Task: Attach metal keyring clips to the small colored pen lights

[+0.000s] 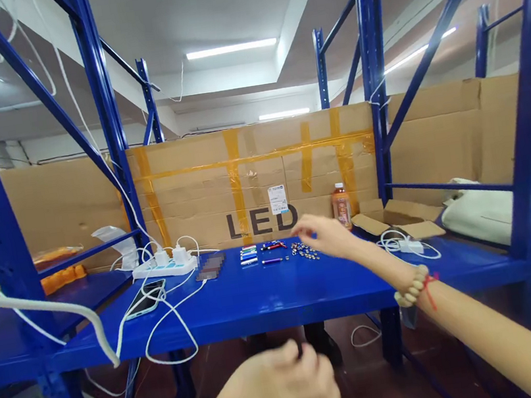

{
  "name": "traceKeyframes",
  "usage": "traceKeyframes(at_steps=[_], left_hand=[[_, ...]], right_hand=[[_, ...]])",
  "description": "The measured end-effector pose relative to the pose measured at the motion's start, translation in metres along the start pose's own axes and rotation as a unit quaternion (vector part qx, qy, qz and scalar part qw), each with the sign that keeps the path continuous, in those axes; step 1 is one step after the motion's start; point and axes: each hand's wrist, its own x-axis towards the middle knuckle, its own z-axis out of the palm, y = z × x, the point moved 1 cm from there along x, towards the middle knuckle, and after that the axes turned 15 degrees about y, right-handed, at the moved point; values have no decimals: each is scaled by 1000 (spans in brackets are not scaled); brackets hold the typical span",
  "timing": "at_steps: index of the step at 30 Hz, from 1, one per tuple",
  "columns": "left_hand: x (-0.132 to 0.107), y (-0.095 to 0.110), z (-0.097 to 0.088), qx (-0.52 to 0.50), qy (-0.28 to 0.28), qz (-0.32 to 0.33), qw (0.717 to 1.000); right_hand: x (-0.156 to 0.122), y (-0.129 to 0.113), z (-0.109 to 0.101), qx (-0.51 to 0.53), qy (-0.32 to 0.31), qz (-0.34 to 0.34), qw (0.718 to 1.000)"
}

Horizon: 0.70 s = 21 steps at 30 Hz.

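My right hand (321,234) reaches over the blue table (241,302), fingers stretched out and slightly bent, with nothing visible in them. Just left of it and partly behind its fingertips lie several small metallic pieces (306,251). Further left are a purple pen-like piece (272,261), a few red and dark pieces (273,246), and a group of white, green and blue sticks (249,255). In front of the table edge, low in the view, my left hand (293,384) is smeared by motion. Its fingers look curled, but whether they hold anything is hidden.
A power strip (168,266) with chargers, a phone (145,299) and loose white cables occupy the left side. A bottle (341,207), an opened cardboard box (410,217) and a coiled cable (409,245) stand right. Blue rack posts (106,116) flank the table; cardboard (195,196) walls the back.
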Motion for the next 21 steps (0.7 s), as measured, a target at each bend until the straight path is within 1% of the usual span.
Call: traceKeyframes(at_steps=[1, 2, 3, 4, 6, 8, 10, 11, 12, 14, 17, 19, 21], left_hand=[[12, -11, 5, 12, 4, -1, 1000], [25, -25, 10, 27, 9, -15, 999], [37, -40, 16, 44, 16, -42, 998], [49, -57, 23, 65, 25, -87, 994], [66, -93, 39, 73, 43, -161, 983], [73, -128, 56, 80, 36, -205, 975], [73, -159, 73, 91, 15, -240, 966], [72, -173, 81, 92, -1, -244, 965], [70, -185, 88, 89, -17, -243, 966], [68, -205, 100, 72, -31, -230, 970], [71, -225, 113, 55, -29, -194, 979], [76, -233, 120, 43, -38, -161, 985], [80, -238, 125, 25, -43, -141, 989]], right_hand=[[-1, 13, 24, -19, -72, 11, 997], [-2, 25, 47, -38, -129, 25, 991], [-4, 36, 67, -52, -173, 40, 983], [-5, 46, 85, -65, -209, 49, 974], [-7, 61, 114, -83, -241, 52, 966], [-5, 73, 136, -94, -255, 68, 960], [-1, 84, 152, -88, -257, 84, 959], [2, 90, 159, -79, -256, 86, 960], [4, 96, 165, -61, -257, 84, 961], [10, 106, 174, -24, -263, 70, 962], [15, 119, 185, 12, -259, 68, 963], [16, 125, 190, 24, -243, 69, 967], [15, 128, 194, 31, -224, 76, 971]])
